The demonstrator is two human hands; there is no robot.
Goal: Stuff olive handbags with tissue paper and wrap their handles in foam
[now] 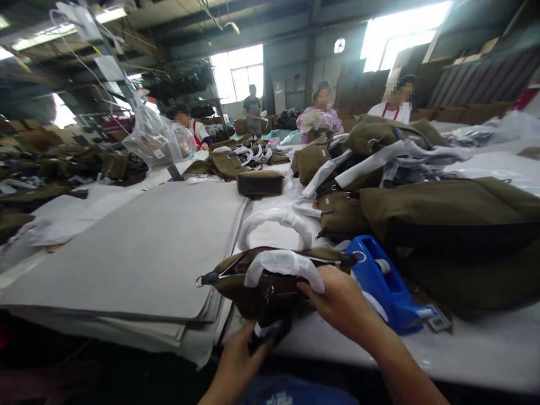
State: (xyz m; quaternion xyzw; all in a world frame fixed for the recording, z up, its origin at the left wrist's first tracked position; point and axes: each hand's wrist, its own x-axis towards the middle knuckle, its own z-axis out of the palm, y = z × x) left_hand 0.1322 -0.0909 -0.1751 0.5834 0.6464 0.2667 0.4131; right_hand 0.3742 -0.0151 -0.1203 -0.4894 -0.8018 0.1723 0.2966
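Note:
An olive-brown handbag stands at the table's front edge, its zipped top open. Two handles wrapped in white paper rise from it: a far handle and a near handle. My right hand is closed on the bag's right side, the thumb by the lower end of the near handle. Below the bag's front, my left hand is closed on a dark strap with a bit of white wrapping on it. Its fingertips are partly hidden. A blue tape dispenser stands just right of my right hand.
A wide stack of grey-white paper sheets covers the table's left. Olive bags with white-wrapped straps pile up on the right. A brown bag lies beyond the handbag. Several people are across the table. A plastic-hung post rises at left.

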